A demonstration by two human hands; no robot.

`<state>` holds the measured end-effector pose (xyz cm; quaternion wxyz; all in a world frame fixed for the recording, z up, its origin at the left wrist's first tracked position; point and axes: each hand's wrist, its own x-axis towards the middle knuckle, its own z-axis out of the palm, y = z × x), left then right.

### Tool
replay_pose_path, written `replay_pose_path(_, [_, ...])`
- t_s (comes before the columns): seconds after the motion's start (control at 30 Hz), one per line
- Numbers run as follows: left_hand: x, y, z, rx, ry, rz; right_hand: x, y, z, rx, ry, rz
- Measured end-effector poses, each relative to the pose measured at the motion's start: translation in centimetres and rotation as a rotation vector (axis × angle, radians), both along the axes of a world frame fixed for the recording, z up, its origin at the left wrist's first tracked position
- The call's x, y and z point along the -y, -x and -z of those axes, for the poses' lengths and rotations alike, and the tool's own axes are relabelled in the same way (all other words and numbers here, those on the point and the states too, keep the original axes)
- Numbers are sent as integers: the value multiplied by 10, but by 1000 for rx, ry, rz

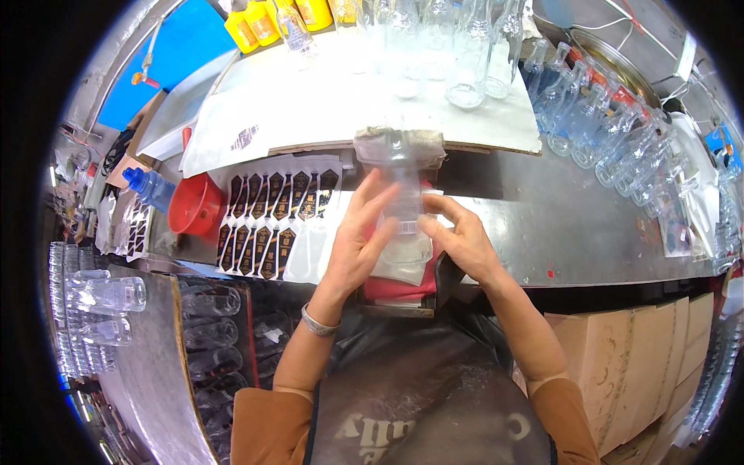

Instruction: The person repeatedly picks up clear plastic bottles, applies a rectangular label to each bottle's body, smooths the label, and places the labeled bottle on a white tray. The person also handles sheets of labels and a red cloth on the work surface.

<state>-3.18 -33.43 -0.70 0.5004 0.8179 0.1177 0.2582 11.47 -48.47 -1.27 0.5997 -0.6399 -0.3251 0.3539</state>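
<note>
A clear glass bottle (403, 205) lies in front of me, its neck pointing away and its base toward me. It rests over a box-like holder (399, 291) lined with red cloth, with a folded pale cloth (364, 147) under the neck. My left hand (360, 232) is at the bottle's left side, fingers spread and blurred by motion. On the other side, my right hand (463, 236) has its thumb and index finger against the glass; its remaining fingers are partly hidden. Left of the holder lies a sheet of black labels (271, 205), some spots bare.
Several upright clear bottles (467, 89) stand on the white-covered board (325, 112) ahead. More bottles (612, 139) lean in rows at right. A red bucket (195, 205) and blue bottle (149, 186) sit at left. Cardboard boxes (620, 372) stand low right.
</note>
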Motion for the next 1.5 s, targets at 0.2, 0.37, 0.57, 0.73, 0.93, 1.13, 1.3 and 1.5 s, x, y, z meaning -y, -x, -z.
replay_pose_path(0.2, [7, 0, 2, -18, 4, -11, 1, 5, -10, 32, 62, 0])
replay_pose_path(0.37, [8, 0, 1, -29, 31, -20, 2, 6, -5, 71, 16, 15])
replay_pose_path(0.57, [10, 0, -3, -39, 26, -27, 12, -29, 30, -587, -114, 399])
replay_pose_path(0.73, [7, 0, 1, -31, -5, -18, 26, -34, 69, -643, -185, 459])
replay_pose_path(0.93, [7, 0, 1, -31, -9, -22, 18, -18, -13, -117, -201, 101])
replay_pose_path(1.13, [8, -2, 0, -26, 19, -28, -16, -41, -25, 426, -169, 261])
replay_pose_path(1.3, [7, -2, 2, -8, 18, -28, -22, -34, -53, 657, -200, 19])
replay_pose_path(1.5, [15, 13, 9, 16, 78, -11, -33, -34, -68, 775, -196, -54])
